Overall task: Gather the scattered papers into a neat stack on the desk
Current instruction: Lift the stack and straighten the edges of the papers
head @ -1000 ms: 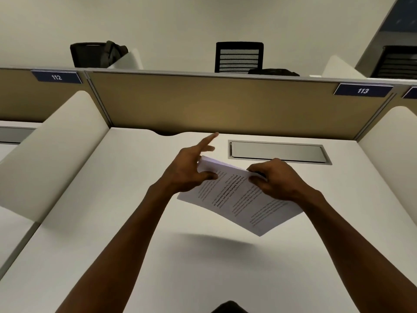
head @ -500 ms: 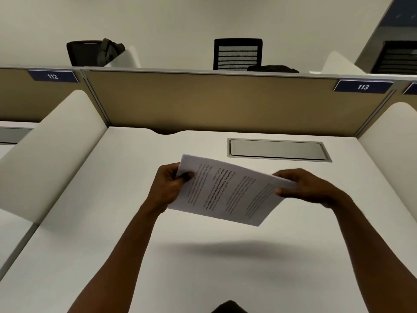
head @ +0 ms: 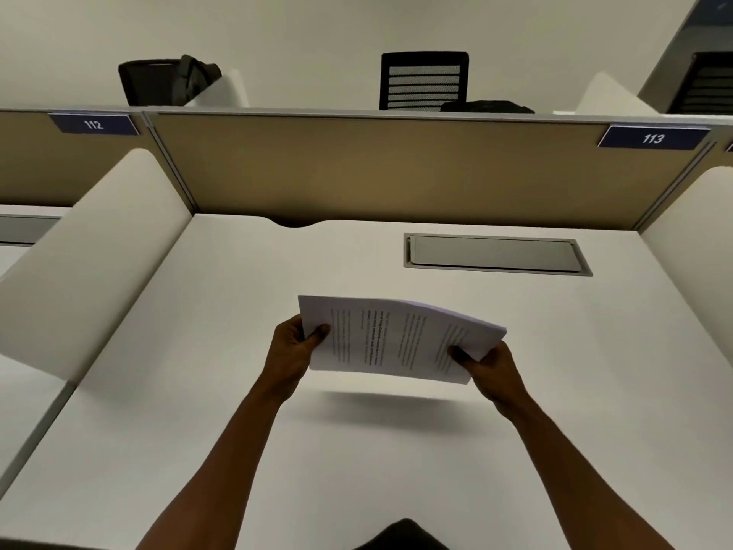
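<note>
A stack of printed white papers (head: pixel 396 339) hangs in the air above the middle of the white desk (head: pixel 198 391), its shadow on the surface below. My left hand (head: pixel 293 351) grips the stack's left edge, thumb on top. My right hand (head: pixel 488 365) grips the lower right corner, thumb on the printed face. The sheets lie roughly squared together, bowed slightly upward, with the text running sideways. No other loose sheets show on the desk.
A grey cable hatch (head: pixel 496 254) is set into the desk behind the papers. A tan partition (head: pixel 396 168) closes the back, with white side dividers (head: pixel 91 248) left and right. Black chairs (head: pixel 424 79) stand beyond the partition.
The papers have turned from a diagonal tilt to nearly level and squared. My right hand slid from the top edge to the lower right corner; my left hand settled on the left edge.
</note>
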Demonstrator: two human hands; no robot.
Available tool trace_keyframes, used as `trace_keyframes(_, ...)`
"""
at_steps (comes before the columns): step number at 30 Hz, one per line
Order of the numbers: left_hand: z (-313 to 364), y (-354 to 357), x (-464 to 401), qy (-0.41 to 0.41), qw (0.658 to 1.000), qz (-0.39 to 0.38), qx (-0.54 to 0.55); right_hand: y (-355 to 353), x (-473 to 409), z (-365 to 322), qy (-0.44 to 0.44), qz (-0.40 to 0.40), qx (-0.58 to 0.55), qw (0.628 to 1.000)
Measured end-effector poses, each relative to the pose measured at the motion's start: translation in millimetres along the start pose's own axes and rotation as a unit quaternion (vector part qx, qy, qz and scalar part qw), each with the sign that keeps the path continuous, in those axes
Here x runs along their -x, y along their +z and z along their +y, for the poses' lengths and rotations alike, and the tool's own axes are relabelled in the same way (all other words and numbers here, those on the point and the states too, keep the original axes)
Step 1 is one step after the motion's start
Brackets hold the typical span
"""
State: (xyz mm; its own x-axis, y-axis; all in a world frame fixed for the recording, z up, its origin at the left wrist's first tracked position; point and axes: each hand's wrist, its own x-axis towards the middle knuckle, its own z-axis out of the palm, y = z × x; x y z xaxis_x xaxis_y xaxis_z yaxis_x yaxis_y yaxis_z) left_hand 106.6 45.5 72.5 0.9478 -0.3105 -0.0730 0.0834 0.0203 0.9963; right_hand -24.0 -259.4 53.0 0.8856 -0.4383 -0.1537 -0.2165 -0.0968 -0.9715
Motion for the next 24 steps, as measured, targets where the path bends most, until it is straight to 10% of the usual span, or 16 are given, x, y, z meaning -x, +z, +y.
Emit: trace_keyframes(24,-72.2,3.2,17.9,-0.093,0.994,0.054,-0.004,17.1,13.9,54.3,0.052,0.033,0.074,0.995)
